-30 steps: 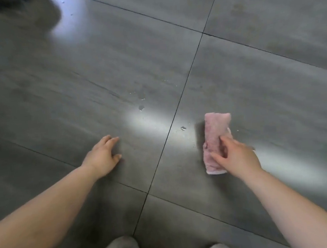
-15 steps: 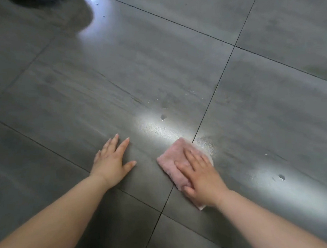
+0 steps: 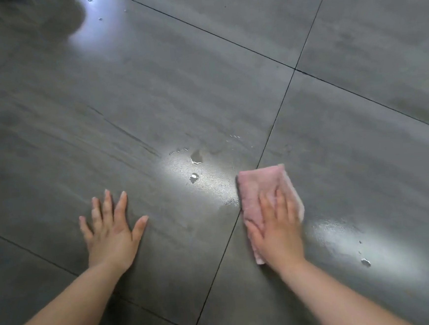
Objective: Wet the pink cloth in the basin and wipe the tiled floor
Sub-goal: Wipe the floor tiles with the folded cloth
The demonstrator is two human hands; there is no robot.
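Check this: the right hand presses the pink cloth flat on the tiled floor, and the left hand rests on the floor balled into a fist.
Not a fist. The head view shows the left hand resting on the tiled floor with fingers straight and spread. The right hand does press the pink cloth flat.

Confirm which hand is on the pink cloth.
The right hand, fingers flat on the pink cloth; the left hand lies spread on the bare tiled floor.
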